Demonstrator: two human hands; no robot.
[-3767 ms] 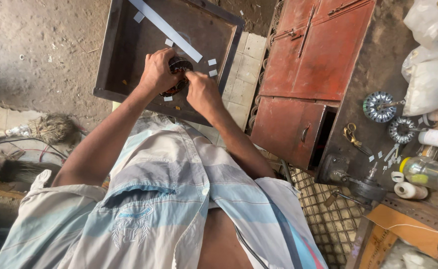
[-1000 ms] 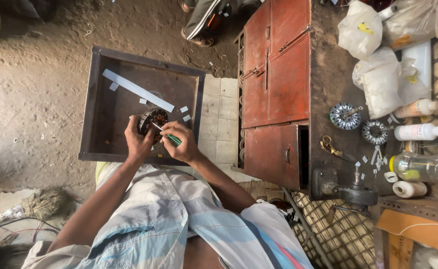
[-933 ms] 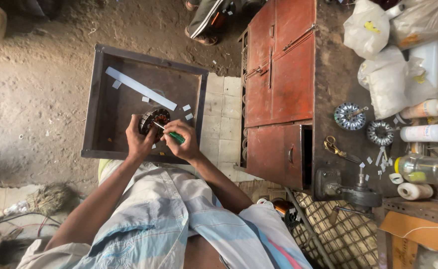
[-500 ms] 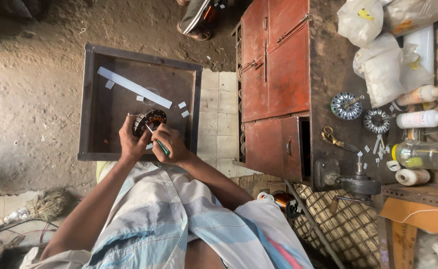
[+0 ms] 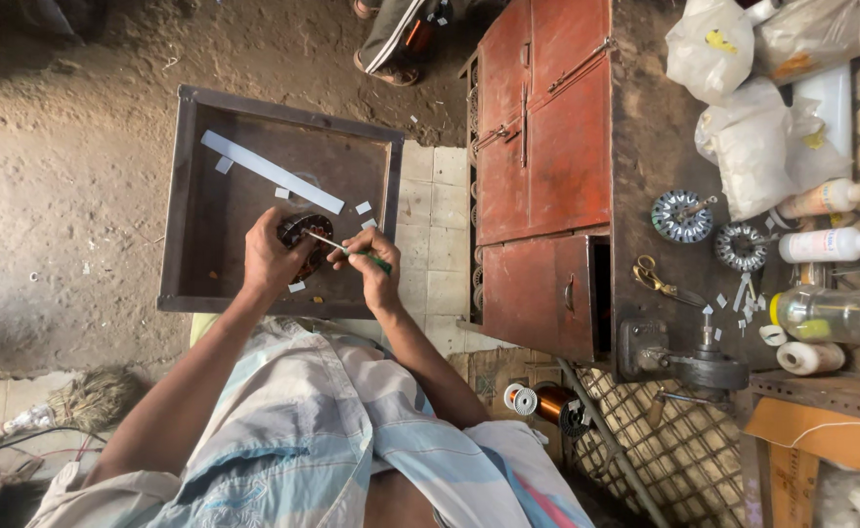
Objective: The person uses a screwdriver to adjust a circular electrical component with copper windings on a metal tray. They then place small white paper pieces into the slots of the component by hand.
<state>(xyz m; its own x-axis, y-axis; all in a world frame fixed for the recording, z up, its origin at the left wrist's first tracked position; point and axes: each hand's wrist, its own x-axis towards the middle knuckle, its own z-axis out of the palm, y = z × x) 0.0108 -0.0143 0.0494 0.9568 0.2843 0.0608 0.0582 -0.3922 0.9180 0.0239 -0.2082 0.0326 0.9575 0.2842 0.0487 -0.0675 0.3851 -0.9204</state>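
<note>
My left hand (image 5: 272, 262) grips a round dark motor stator with copper windings (image 5: 300, 232) over a shallow dark wooden tray (image 5: 184, 196). In my right hand (image 5: 371, 262) is a thin green-handled screwdriver (image 5: 347, 251), its metal tip reaching left onto the stator. A long white strip of paper (image 5: 274, 173) and a few small white paper pieces lie inside the tray.
A red metal cabinet (image 5: 547, 176) stands to the right. Its dark top carries two stators (image 5: 680, 216), scissors (image 5: 655, 279), bottles (image 5: 826, 244), plastic bags (image 5: 743, 147) and a small winding machine (image 5: 694, 367). A copper wire spool (image 5: 547, 403) lies below. Another person's feet (image 5: 401, 39) are at the top. A broom (image 5: 88, 401) lies left.
The view has shifted slightly. My hands stay on the stator over the tray, and the screwdriver tip now points left onto the stator rather than down.
</note>
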